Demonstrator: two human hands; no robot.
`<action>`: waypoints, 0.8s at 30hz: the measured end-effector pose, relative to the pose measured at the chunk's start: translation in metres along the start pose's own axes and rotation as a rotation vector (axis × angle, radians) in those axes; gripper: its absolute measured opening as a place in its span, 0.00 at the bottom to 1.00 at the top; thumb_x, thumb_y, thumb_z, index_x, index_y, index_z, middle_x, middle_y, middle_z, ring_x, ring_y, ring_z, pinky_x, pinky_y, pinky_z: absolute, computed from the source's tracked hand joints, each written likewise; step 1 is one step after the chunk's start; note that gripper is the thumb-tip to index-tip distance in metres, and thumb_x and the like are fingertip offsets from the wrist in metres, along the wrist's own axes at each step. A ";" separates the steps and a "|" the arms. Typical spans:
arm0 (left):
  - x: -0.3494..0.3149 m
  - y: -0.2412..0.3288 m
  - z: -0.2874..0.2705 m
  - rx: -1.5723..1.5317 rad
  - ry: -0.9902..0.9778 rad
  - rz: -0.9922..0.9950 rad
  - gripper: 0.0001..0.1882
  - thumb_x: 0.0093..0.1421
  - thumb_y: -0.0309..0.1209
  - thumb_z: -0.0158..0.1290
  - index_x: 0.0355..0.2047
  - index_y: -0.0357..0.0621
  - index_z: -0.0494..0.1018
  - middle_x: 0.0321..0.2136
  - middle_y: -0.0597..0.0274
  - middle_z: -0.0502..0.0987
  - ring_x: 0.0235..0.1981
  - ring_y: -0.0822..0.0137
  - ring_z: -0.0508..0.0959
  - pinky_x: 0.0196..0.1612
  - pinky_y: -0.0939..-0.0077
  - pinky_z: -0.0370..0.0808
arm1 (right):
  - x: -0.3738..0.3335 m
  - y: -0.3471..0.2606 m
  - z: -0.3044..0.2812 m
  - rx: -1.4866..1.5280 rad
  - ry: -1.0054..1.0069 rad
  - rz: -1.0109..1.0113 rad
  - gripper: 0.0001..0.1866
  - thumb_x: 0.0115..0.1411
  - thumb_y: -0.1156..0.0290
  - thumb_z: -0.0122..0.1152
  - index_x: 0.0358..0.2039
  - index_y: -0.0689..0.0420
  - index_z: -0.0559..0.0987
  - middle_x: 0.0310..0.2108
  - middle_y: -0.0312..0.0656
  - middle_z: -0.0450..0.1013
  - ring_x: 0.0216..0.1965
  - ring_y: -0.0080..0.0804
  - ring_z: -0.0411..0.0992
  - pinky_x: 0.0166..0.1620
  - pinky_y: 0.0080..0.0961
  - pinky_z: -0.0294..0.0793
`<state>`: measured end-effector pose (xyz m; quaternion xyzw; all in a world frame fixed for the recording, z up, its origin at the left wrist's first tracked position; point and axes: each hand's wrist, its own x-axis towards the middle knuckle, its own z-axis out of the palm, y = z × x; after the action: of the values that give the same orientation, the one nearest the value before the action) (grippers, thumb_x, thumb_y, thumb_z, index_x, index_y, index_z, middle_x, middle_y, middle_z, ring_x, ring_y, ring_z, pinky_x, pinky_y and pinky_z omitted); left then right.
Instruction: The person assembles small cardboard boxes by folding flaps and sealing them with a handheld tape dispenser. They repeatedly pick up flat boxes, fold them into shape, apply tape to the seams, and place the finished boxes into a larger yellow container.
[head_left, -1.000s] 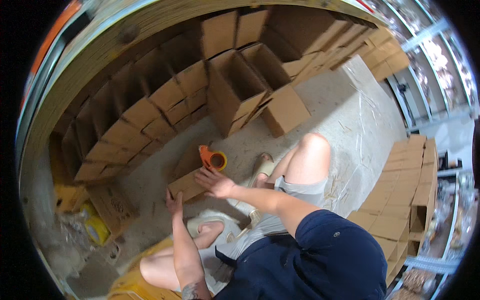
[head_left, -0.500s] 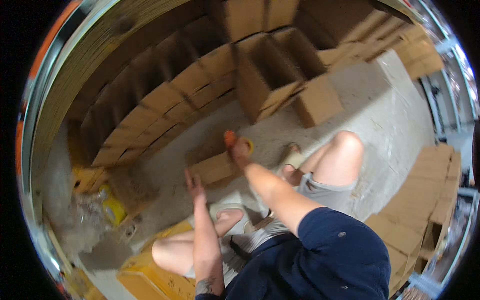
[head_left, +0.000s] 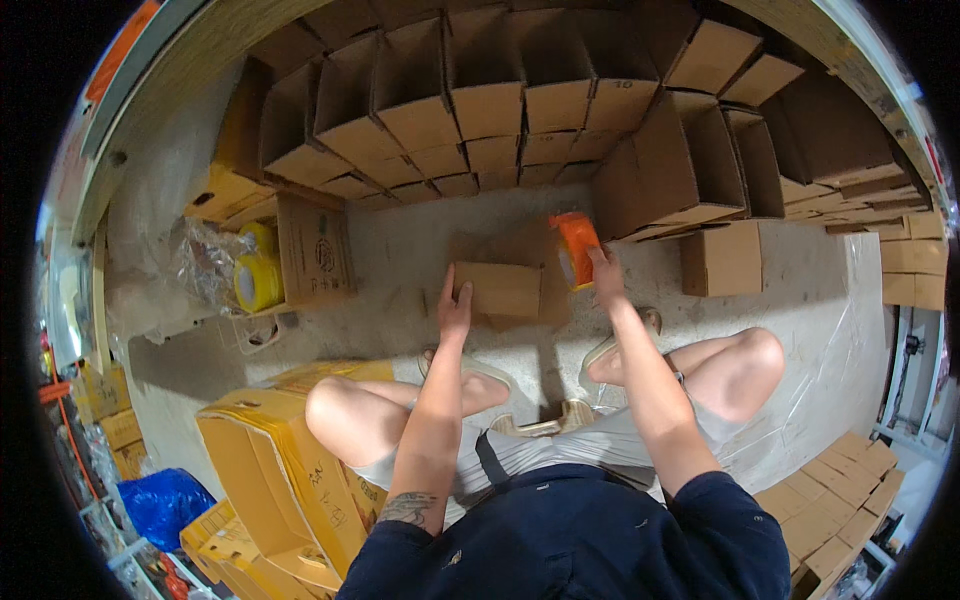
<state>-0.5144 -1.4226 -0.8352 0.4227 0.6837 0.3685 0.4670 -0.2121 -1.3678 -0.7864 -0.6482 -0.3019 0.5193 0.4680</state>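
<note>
A small brown cardboard box (head_left: 498, 290) lies on the floor in front of me, between my feet and the rows of cartons. My left hand (head_left: 456, 308) grips its left end, thumb on the near face and fingers along the side. To the right of the box, my right hand (head_left: 607, 280) is closed round an orange tape dispenser (head_left: 575, 240). A roll of tape partly shows at the dispenser's lower side. The dispenser is held apart from the box's right end.
Open-topped cartons (head_left: 488, 95) stand in rows at the back. A closed carton (head_left: 722, 260) sits on the right. Yellow tape rolls (head_left: 258, 268) lie at the left beside a printed carton (head_left: 315, 250). A large yellow-brown carton (head_left: 290, 490) is at my left knee; flat boxes (head_left: 830, 500) are stacked lower right.
My view has turned and levelled. The right hand has moved off the box's right end with the tape dispenser. My left hand, outstretched before, now holds the left end.
</note>
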 end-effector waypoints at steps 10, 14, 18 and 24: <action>0.022 -0.016 -0.019 0.075 0.144 -0.077 0.22 0.59 0.36 0.60 0.52 0.40 0.76 0.43 0.52 0.82 0.46 0.57 0.81 0.50 0.66 0.75 | -0.070 -0.083 0.073 -1.207 -0.705 -0.183 0.44 0.40 0.55 0.73 0.57 0.61 0.69 0.48 0.57 0.76 0.51 0.53 0.75 0.54 0.41 0.76; 0.019 0.017 -0.030 -0.232 0.333 -0.101 0.16 0.59 0.34 0.60 0.45 0.40 0.78 0.36 0.60 0.81 0.35 0.66 0.80 0.41 0.70 0.77 | -0.063 -0.070 0.067 -1.188 -0.684 -0.235 0.42 0.41 0.55 0.73 0.55 0.60 0.70 0.46 0.57 0.77 0.49 0.54 0.75 0.51 0.42 0.76; -0.003 0.047 -0.019 -0.508 -0.093 -0.492 0.14 0.62 0.40 0.61 0.41 0.43 0.79 0.35 0.65 0.80 0.28 0.71 0.78 0.34 0.74 0.77 | -0.064 -0.068 0.055 -1.119 -0.713 -0.270 0.39 0.42 0.53 0.72 0.53 0.59 0.70 0.46 0.57 0.77 0.48 0.55 0.76 0.50 0.43 0.76; 0.001 0.039 -0.021 -0.457 -0.086 -0.454 0.14 0.61 0.39 0.63 0.40 0.43 0.80 0.30 0.64 0.81 0.27 0.72 0.79 0.30 0.77 0.76 | -0.067 -0.077 0.065 -1.187 -0.706 -0.314 0.40 0.41 0.51 0.72 0.52 0.57 0.71 0.45 0.55 0.77 0.47 0.54 0.76 0.49 0.43 0.76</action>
<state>-0.5253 -1.4094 -0.7946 0.1589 0.6398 0.3805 0.6485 -0.2851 -1.3781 -0.6908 -0.5354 -0.7576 0.3727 -0.0209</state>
